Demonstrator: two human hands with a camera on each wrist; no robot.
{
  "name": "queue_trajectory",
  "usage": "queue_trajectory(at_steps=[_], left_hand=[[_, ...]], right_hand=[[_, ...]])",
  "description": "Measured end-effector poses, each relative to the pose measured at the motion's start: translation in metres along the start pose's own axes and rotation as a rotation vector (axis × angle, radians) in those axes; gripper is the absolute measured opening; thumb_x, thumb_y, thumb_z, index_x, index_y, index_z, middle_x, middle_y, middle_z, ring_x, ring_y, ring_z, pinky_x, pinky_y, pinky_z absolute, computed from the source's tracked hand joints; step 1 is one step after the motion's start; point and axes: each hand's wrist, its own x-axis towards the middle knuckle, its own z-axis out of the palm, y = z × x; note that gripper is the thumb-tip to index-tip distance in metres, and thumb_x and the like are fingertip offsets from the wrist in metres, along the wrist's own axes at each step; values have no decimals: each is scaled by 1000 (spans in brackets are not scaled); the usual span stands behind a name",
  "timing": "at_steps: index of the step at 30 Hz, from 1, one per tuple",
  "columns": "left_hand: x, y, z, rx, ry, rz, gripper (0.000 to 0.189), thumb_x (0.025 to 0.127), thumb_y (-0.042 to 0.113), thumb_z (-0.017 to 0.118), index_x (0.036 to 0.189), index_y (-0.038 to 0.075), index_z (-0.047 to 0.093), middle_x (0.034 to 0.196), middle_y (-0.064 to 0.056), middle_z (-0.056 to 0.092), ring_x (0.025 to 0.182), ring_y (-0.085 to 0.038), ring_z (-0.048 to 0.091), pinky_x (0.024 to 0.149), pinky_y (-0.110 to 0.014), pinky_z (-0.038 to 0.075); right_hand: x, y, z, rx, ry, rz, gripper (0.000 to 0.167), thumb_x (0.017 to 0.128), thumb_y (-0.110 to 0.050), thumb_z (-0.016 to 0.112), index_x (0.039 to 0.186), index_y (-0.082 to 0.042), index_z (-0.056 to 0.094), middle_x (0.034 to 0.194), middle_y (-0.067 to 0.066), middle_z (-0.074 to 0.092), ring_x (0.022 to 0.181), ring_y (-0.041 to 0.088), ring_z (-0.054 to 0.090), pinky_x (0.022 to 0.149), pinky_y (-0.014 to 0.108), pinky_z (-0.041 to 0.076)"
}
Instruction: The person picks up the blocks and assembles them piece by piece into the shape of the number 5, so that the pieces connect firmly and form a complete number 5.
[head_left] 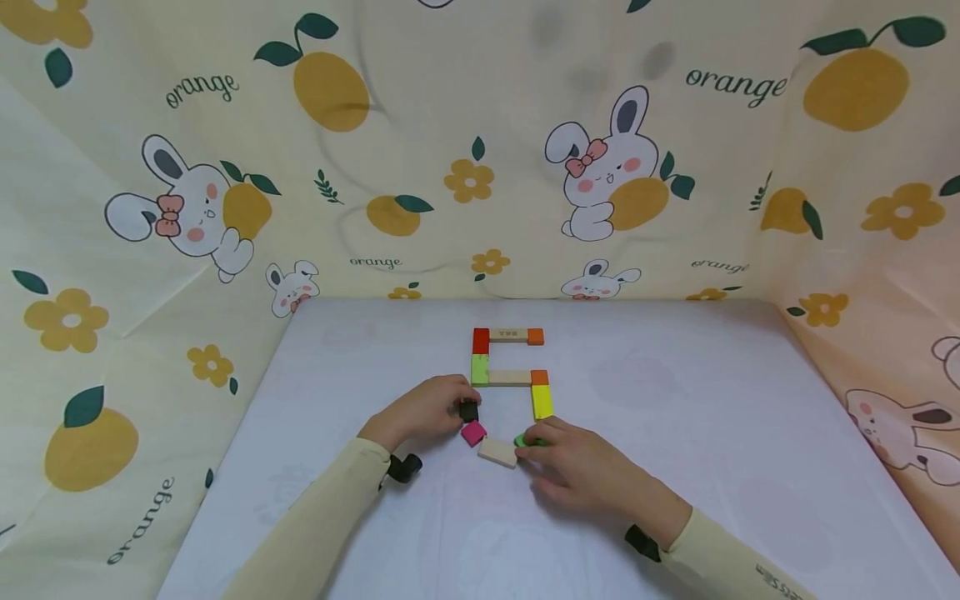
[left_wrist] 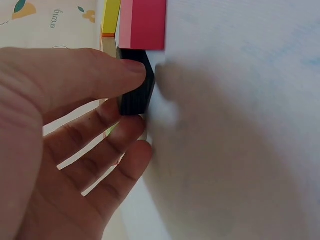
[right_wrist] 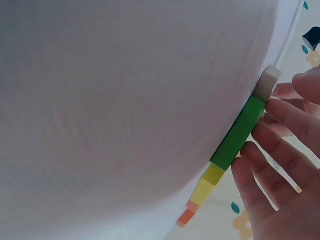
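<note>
My left hand is at the lower left of a row of small coloured blocks and pinches a black block, thumb on one side and fingers behind. A pink block touches the black one in the left wrist view. My right hand rests its extended fingertips along the side of a green block; in the head view it partly covers that block. Between the pink and green blocks lies a plain wooden block. Above the green block sits a yellow block.
An orange block, a plain block, a light green block, a red block, a printed plain block and another orange block continue the figure on the white tabletop. Behind hangs a patterned cloth.
</note>
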Motion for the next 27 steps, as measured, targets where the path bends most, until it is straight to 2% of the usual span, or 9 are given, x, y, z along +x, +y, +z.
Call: queue_trajectory(at_steps=[16, 21, 27], left_hand=[[-3, -1, 3, -8, -7, -29, 41, 98, 5, 77, 138, 13, 74, 128, 1, 68, 112, -15, 61, 106, -38, 53], [-3, 3, 0, -17, 14, -32, 42, 98, 5, 77, 139, 12, 73, 129, 0, 68, 113, -16, 61, 107, -38, 53], [-5, 3, 1, -7, 29, -29, 45, 98, 7, 76, 143, 13, 70, 132, 0, 66, 114, -16, 61, 107, -38, 53]], right_hand=[[-3, -1, -1, 3, 1, -5, 41, 99, -32, 77, 136, -16, 77, 132, -2, 66, 118, 17, 57, 98, 36, 58], [-2, 3, -2, 12, 22, 3, 40, 97, -31, 78, 135, -16, 78, 133, -1, 65, 120, 17, 56, 98, 36, 58], [-5, 4, -2, 58, 10, 38, 39, 98, -31, 78, 134, -17, 78, 134, 0, 64, 122, 18, 56, 99, 37, 58]])
